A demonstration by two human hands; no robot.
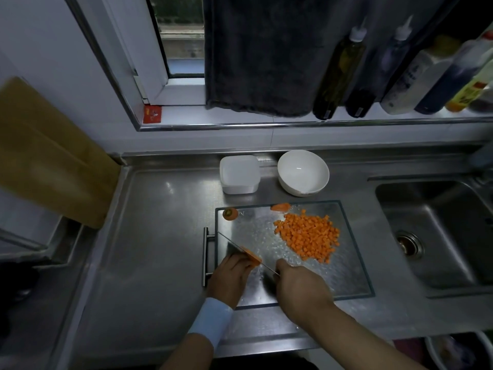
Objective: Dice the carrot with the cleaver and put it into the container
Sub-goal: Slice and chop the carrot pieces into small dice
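Left hand [230, 276] fingers curled, pinning carrot piece [252, 256] on glass board [346, 263]. Right hand [298, 287] wrapped round cleaver [234, 247] handle, blade against carrot piece. Diced pile [309, 237] beside.

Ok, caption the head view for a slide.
The cleaver in right hand cuts carrot piece held by left hand; diced carrot heaped on board.

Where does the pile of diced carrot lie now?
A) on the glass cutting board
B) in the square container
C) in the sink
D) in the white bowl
A: the diced carrot lies heaped on the cutting board, while the container and bowl show none inside.
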